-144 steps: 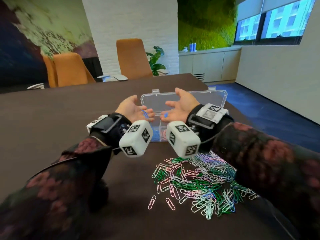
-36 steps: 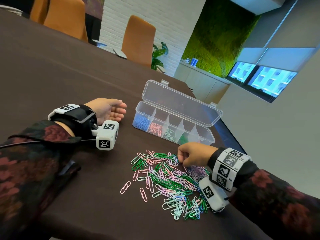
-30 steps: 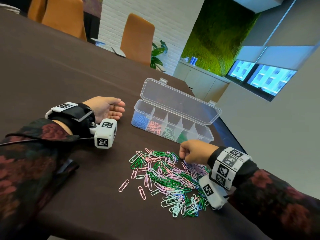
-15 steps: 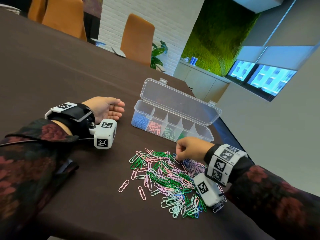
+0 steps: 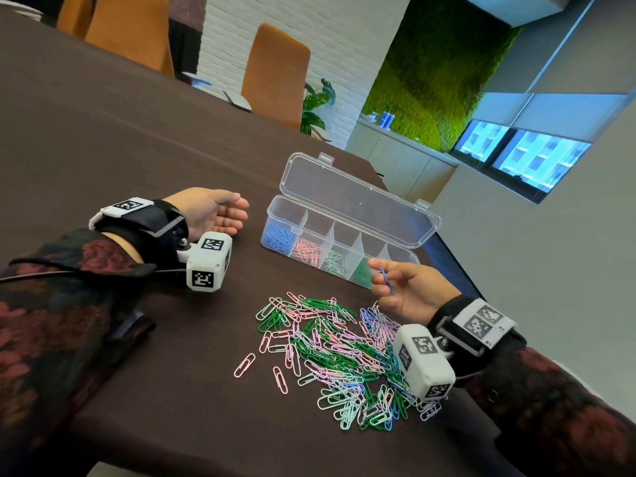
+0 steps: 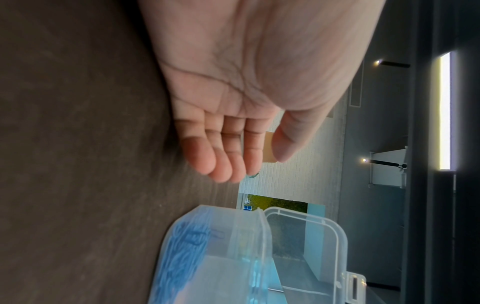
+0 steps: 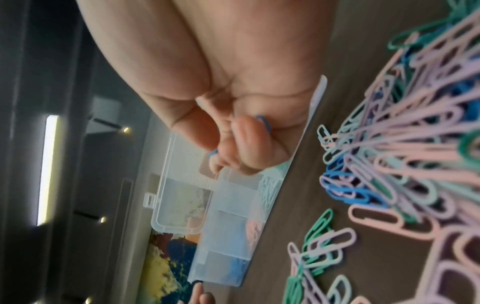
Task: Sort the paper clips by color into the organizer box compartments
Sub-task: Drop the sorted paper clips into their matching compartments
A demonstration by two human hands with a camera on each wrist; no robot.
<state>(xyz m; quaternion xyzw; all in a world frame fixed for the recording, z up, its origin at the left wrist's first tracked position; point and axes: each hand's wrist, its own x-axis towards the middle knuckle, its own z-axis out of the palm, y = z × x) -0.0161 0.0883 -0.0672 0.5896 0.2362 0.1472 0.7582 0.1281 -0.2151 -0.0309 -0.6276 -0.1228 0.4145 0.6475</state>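
A single blue paper clip [image 5: 387, 281] is pinched between thumb and fingertips of the right hand [image 5: 409, 292], which is raised above the far edge of the mixed paper clip pile [image 5: 339, 352] and just in front of the organizer box [image 5: 339, 247]. The clip is held upright and clear of the heap, presumably so that no neighbour is dragged along. The blue compartment [image 5: 278, 234] lies at the box's left end, so a carry leftward along the box's front wall is judged to be called for; the pink, pale green and dark green compartments are passed on the way, and the lid [image 5: 358, 201] is folded back behind, leaving the tops open. In the blurred right wrist view the clip appears to be gripped near its middle. The left hand [image 5: 210, 213] rests palm up on the table [image 5: 120, 139], fingers relaxed and holding nothing, just beside the box's left end, leaving room for the approach. The pile lies toward the table's near edge.
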